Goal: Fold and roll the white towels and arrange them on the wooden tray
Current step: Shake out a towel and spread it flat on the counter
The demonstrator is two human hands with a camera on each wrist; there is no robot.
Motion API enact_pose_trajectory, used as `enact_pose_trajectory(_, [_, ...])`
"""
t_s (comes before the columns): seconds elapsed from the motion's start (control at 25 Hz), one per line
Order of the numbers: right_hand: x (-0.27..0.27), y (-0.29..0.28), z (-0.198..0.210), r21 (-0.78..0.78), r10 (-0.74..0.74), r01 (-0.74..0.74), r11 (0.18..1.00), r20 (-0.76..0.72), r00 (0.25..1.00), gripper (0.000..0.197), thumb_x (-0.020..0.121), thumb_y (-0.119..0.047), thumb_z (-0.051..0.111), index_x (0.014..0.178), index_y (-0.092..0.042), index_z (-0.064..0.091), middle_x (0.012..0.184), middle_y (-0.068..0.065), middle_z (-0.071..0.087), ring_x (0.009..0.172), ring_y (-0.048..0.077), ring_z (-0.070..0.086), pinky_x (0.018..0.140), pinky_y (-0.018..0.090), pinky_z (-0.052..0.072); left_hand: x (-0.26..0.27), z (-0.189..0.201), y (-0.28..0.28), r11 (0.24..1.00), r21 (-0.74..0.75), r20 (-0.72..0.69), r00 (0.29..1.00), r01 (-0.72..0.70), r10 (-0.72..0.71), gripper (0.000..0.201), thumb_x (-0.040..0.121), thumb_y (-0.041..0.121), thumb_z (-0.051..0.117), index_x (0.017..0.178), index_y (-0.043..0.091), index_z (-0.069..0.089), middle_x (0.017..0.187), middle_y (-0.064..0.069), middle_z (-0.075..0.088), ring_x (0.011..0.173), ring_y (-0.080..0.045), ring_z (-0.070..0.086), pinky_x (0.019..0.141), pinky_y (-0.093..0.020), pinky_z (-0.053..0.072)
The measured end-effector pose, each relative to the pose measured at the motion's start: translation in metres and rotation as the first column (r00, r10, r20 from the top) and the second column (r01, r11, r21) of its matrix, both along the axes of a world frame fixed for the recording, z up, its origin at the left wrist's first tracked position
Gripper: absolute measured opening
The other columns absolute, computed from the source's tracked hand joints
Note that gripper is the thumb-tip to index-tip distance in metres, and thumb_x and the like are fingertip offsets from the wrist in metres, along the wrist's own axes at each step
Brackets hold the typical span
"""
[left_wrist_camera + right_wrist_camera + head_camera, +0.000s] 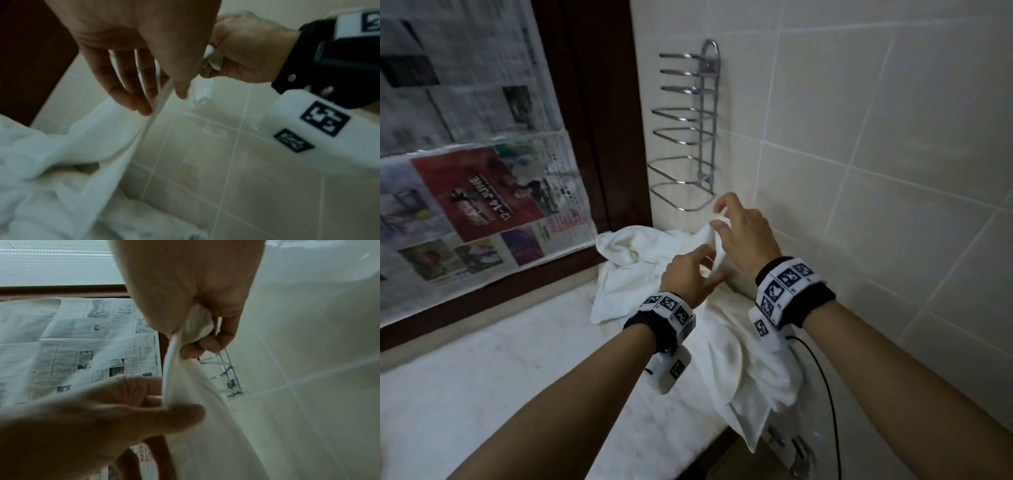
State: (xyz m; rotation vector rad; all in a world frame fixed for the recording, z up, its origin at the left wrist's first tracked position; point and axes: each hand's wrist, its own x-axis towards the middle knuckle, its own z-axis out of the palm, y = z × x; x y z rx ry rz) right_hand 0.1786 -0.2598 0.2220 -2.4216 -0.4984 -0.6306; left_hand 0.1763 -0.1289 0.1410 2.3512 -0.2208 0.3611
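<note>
Pale tiled walls [876, 137] meet in a bathroom corner above a white marble counter [500, 359]. Newspaper sheets [465, 171] cover a window set in a dark wooden frame [599, 120] on the left. On the wall just right of that frame hangs a chrome wire rack [688, 130].

A white towel [640, 274] lies crumpled on the counter at the corner, with one part spilling over the counter's front edge. Both hands work at the towel's raised hem, close together, each wrist wearing a black band with printed square markers.

The right hand [743, 236] is higher, nearer the rack. In the right wrist view its thumb and curled fingers [209, 344] pinch a bunched corner of the towel.

The left hand [688, 277] sits just below and to the left of it. Its thumb [185, 413] and fingers [127, 84] close on the hem that runs down from the right hand, though motion blur makes it hard to tell how firmly they hold it. Between the two hands the hem is drawn into a straight line.
</note>
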Motion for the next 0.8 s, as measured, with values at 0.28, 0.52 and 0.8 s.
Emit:
enact_pose_trajectory(0.28, [0.025, 0.11, 0.106, 0.012, 0.427, -0.43, 0.903, 0.086, 0.9, 0.019, 0.095, -0.032, 0.057, 0.095, -0.016, 0.065, 0.083, -0.003, 0.062, 0.076, 0.016, 0.058, 0.064, 0.027, 0.04, -0.023, 0.121, 0.141, 0.925, -0.28, 0.275, 0.901, -0.258, 0.335, 0.007, 0.091, 0.015, 0.063, 0.086, 0.016, 0.068, 0.063, -0.003, 0.067, 0.044, -0.019, 0.063, 0.039, -0.027, 0.05])
enact_pose_trajectory(0.52, [0.016, 0.199, 0.18, -0.247, 0.538, -0.503, 0.828, 0.105, 0.836, 0.032, 0.096, -0.043, 0.053, 0.069, -0.026, 0.052, 0.071, -0.005, 0.051, 0.067, 0.019, 0.052, 0.063, 0.04, 0.046, -0.081, 0.219, 0.254, 0.865, -0.112, 0.39, 0.779, -0.489, 0.491, 0.011, 0.083, 0.021, 0.073, 0.073, 0.016, 0.074, 0.05, -0.003, 0.063, 0.043, -0.015, 0.06, 0.053, -0.025, 0.053])
enact_pose_trajectory(0.8, [-0.01, 0.244, 0.233, -0.265, 0.397, -0.338, 0.903, 0.216, 0.892, 0.026, 0.102, -0.034, 0.041, 0.09, -0.017, 0.056, 0.069, -0.003, 0.048, 0.067, 0.024, 0.051, 0.061, 0.035, 0.04, -0.155, 0.254, 0.337, 0.636, 0.123, 0.431, 0.618, -0.762, 0.658, 0.015, 0.083, 0.043, 0.071, 0.088, 0.03, 0.077, 0.077, 0.001, 0.072, 0.075, -0.023, 0.066, 0.069, -0.035, 0.055])
